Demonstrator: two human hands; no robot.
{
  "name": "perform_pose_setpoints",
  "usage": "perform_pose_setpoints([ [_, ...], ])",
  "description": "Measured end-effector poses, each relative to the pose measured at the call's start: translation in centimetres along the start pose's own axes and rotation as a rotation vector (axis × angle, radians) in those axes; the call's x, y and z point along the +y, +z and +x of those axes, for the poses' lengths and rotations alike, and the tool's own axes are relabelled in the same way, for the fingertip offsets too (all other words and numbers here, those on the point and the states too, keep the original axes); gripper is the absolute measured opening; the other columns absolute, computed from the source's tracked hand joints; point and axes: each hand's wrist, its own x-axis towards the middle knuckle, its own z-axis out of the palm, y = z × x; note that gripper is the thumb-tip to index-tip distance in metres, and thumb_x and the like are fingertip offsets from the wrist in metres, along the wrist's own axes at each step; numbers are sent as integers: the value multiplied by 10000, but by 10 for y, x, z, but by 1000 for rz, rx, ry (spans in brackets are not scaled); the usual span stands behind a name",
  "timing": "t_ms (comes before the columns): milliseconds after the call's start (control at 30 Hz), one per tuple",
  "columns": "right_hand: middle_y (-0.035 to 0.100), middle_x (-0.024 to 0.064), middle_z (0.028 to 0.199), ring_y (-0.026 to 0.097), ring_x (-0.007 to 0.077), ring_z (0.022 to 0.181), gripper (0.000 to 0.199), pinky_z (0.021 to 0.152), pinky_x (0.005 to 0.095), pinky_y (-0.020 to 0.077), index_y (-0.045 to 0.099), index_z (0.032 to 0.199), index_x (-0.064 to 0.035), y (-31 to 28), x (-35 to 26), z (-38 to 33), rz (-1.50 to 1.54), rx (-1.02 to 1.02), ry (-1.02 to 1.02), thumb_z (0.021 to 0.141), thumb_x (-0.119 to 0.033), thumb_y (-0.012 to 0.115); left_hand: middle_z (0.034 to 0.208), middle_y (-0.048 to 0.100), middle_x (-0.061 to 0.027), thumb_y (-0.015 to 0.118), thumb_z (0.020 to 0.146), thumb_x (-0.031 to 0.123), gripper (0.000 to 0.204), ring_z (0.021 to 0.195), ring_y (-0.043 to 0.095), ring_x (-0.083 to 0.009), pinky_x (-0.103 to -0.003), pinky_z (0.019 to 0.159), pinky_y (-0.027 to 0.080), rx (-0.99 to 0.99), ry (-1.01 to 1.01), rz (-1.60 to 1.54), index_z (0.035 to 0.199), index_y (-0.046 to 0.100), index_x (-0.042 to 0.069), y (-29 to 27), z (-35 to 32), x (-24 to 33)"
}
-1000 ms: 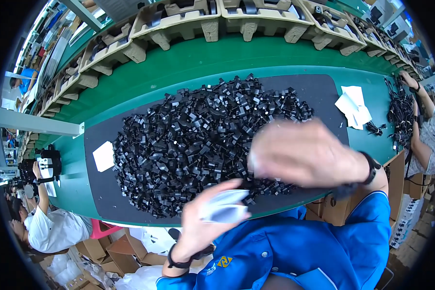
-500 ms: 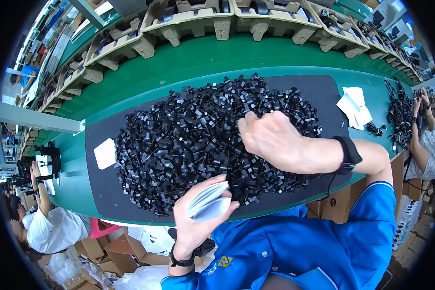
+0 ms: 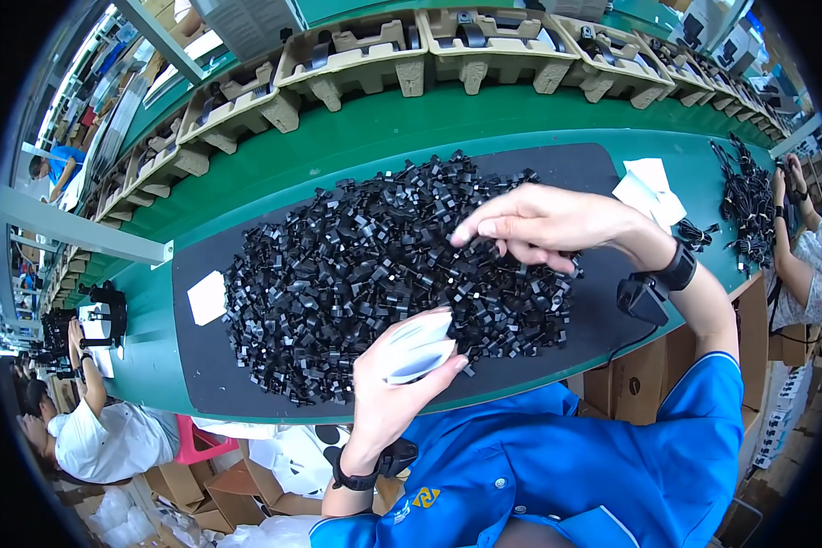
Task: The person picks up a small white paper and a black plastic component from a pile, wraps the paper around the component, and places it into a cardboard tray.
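Both hands apart: the left hand (image 3: pixel 388 384), at six o'clock on the heap's near side, has thumb and fingers clamped round folded white papers (image 3: pixel 420 356). Over toward two o'clock, the right hand (image 3: pixel 557 219) hangs above the heap, fingers loosely bent; whether it pinches a piece or touches the pile, I cannot tell. And what a pile, dead centre: a heap of small black plastic connectors (image 3: pixel 365 256), glossy and blocky, jumbled every which way, flecked with pale ends.

Underneath, a dark mat (image 3: pixel 201 356) on a green table (image 3: pixel 151 365). Nine o'clock, a white sheet (image 3: pixel 206 299) right beside the heap; half past two, loose white papers (image 3: pixel 647 187), then tangled black cables (image 3: pixel 749 205). Moulded pulp trays (image 3: pixel 498 55) line twelve o'clock. One co-worker in white (image 3: pixel 114 443) sits at eight, another in grey (image 3: pixel 808 260) at three.

Edges now: bare mat shows between heap and rim at three and at eight, the table's near edge curves through six, and cardboard boxes (image 3: pixel 644 379) stand beyond it at four.
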Motion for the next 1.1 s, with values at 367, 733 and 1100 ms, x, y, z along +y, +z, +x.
perform_pose_setpoints([
  [367, 561, 52, 646, 534, 70, 429, 278, 318, 208, 391, 558, 1133, 0, 23, 8, -38, 568, -85, -83, 928, -187, 541, 1058, 653, -83, 757, 728, 88, 485, 927, 612, -103, -251, 835, 485, -118, -119, -61, 1163, 569, -18, 31, 16, 1],
  [733, 614, 48, 744, 558, 148, 429, 229, 377, 208, 411, 667, 980, -65, 63, 2, -49, -630, 620, -848, 758, -114, 693, 1052, 656, -102, 745, 650, 20, 540, 926, 654, -209, -291, 816, 516, -156, 180, 53, 1167, 598, 73, 23, 32, 3],
  [1100, 501, 25, 505, 545, 185, 413, 410, 349, 309, 386, 535, 1176, -61, 55, -27, -45, -994, -57, -464, 768, -87, 561, 1039, 661, -92, 761, 629, -28, 559, 930, 638, -147, -277, 811, 514, -314, 98, -23, 1162, 605, 43, 10, 40, 4],
])
